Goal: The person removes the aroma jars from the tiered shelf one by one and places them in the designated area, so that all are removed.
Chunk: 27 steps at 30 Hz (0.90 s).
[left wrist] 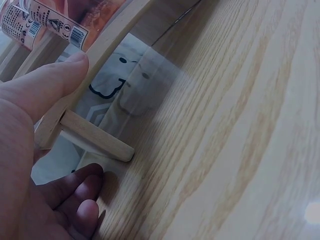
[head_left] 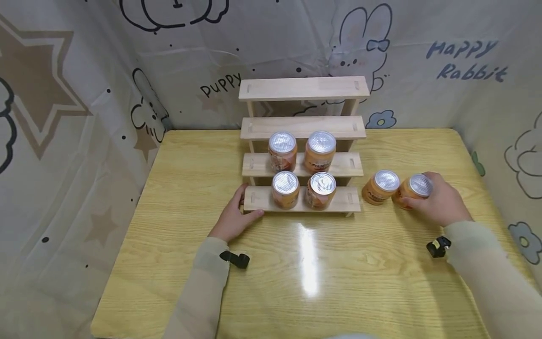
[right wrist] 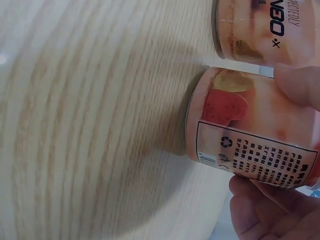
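A stepped wooden rack stands at the back middle of the table. My left hand grips the left end of its lowest board, the thumb against the front edge; in the left wrist view the thumb lies on the board and the fingers curl near the rack's leg. To the right of the rack, my right hand holds an orange can with a silver lid between thumb and fingers. A second orange can stands close by on its left.
Two cans stand on the lowest board, and two more cans on the board above. The upper two boards carry nothing. A printed cloth hangs behind and beside the yellow wood-grain table.
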### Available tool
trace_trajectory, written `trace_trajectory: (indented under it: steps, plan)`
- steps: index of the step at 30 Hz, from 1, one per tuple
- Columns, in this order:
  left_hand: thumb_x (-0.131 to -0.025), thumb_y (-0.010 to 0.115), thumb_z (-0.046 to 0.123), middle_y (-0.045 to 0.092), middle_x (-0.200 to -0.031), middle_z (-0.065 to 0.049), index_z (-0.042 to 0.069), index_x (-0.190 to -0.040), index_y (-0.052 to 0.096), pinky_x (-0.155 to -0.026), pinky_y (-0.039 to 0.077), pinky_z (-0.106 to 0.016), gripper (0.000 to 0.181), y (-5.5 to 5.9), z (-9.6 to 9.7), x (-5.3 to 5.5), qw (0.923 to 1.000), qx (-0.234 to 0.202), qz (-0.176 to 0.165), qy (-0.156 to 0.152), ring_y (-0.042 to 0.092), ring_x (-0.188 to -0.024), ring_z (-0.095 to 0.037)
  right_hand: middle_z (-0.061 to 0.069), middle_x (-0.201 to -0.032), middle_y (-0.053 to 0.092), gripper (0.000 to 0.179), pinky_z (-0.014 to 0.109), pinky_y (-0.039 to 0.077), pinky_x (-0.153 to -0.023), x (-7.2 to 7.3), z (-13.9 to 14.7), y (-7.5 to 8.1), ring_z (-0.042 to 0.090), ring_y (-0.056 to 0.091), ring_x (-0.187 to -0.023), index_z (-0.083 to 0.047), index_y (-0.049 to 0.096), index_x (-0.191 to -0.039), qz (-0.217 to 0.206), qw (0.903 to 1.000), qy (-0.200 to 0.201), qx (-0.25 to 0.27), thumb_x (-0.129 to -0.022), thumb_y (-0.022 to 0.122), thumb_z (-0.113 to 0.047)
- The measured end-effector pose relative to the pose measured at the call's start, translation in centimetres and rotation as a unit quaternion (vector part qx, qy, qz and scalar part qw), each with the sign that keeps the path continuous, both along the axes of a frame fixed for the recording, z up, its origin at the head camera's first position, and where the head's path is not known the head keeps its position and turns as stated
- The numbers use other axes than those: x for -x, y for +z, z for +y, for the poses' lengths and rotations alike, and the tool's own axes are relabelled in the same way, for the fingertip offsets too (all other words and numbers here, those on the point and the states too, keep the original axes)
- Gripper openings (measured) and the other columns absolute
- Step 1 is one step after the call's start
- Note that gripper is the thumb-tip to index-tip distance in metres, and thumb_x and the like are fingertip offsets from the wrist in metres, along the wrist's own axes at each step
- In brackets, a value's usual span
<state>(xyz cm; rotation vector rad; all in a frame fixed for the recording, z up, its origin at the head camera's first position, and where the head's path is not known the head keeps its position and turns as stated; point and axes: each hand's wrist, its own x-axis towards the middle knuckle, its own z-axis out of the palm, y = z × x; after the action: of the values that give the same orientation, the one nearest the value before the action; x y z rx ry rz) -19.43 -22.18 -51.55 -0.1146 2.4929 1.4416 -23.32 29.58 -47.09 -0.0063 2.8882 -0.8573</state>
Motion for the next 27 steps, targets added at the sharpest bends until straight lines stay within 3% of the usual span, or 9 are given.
trace_trajectory:
  steps: [8,11,16,20,27]
  plan:
    - [-0.083,0.078,0.057,0.046,-0.148,-0.005,0.029,-0.163,0.015,-0.107,0.040,-0.049,0.106,-0.1,-0.1,-0.1,1.0000,-0.003,0.007,-0.001,0.048,-0.129,-0.024,0.040,-0.136,0.041,0.097,0.071,0.035,-0.096,0.0,0.1,-0.6,0.056,0.044,-0.121,0.013,0.027,-0.146,-0.004,0.9997,0.005,0.024,-0.088,0.077,-0.047]
    - [-0.083,0.078,0.057,0.045,-0.148,-0.005,0.029,-0.163,0.015,-0.106,0.040,-0.049,0.106,0.0,-0.1,-0.2,1.0000,-0.003,0.005,-0.001,0.048,-0.129,-0.024,0.044,-0.142,0.034,0.105,0.073,0.033,-0.098,0.0,0.1,-0.3,0.060,0.039,-0.126,0.015,0.017,-0.152,-0.014,0.9996,0.021,0.014,-0.090,0.074,-0.048]
    - [-0.084,0.077,0.056,0.046,-0.147,-0.004,0.028,-0.163,0.014,-0.104,0.042,-0.048,0.105,0.0,-0.2,-0.2,0.9999,-0.003,0.011,-0.004,0.048,-0.127,-0.024,0.049,-0.147,0.019,0.103,0.076,0.030,-0.099,0.3,-0.1,2.0,0.066,0.029,-0.129,0.013,-0.004,-0.155,-0.041,0.9982,0.045,-0.004,-0.098,0.065,-0.037]
    - [-0.084,0.077,0.057,0.045,-0.147,-0.004,0.029,-0.163,0.013,-0.104,0.042,-0.047,0.105,-0.2,-0.2,0.0,0.9999,-0.005,0.011,-0.006,0.048,-0.127,-0.023,0.046,-0.149,0.020,0.090,0.076,0.028,-0.100,0.6,-0.7,4.3,0.065,0.026,-0.132,0.009,-0.001,-0.157,-0.028,0.9979,0.055,-0.020,-0.100,0.058,-0.026]
    - [-0.084,0.077,0.057,0.044,-0.149,-0.004,0.030,-0.163,0.013,-0.107,0.040,-0.048,0.105,-0.4,-0.2,0.1,0.9999,-0.006,0.006,-0.008,0.047,-0.130,-0.023,0.036,-0.156,0.024,0.087,0.073,0.024,-0.104,1.5,-4.5,8.4,0.058,0.025,-0.138,0.003,0.012,-0.159,0.024,0.9970,0.067,-0.028,-0.101,0.053,-0.047]
